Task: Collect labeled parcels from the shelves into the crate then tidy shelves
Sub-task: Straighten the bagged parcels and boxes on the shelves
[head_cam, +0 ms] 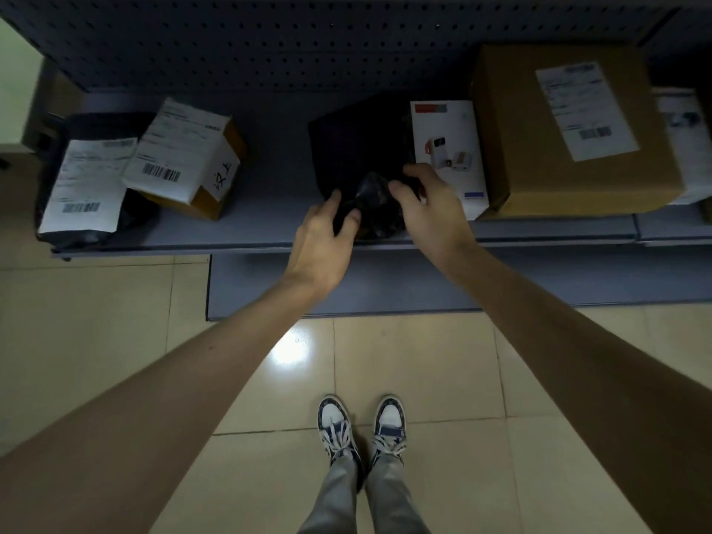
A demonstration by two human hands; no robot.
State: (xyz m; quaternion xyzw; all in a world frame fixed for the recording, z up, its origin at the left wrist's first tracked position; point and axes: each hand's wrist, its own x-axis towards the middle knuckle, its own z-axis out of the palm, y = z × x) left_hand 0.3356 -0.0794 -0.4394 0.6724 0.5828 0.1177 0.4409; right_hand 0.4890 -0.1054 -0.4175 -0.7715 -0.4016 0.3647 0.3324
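A black plastic parcel bag [358, 148] lies in the middle of the grey shelf [266, 210], its crumpled near end at the front edge. My left hand [323, 240] grips that crumpled end from the left, and my right hand [427, 202] grips it from the right. No label shows on the bag. To the left lie a black bag with a white label [86, 183] and a small tilted labelled box [185, 156]. At the right stand a white product box [449, 156] and a large labelled cardboard box [574, 129]. No crate is in view.
A perforated dark back panel [308, 44] rises behind the shelf. A lower shelf [385, 283] juts out beneath. Another white-labelled parcel [685, 148] shows at the far right. My feet [362, 429] stand on beige floor tiles.
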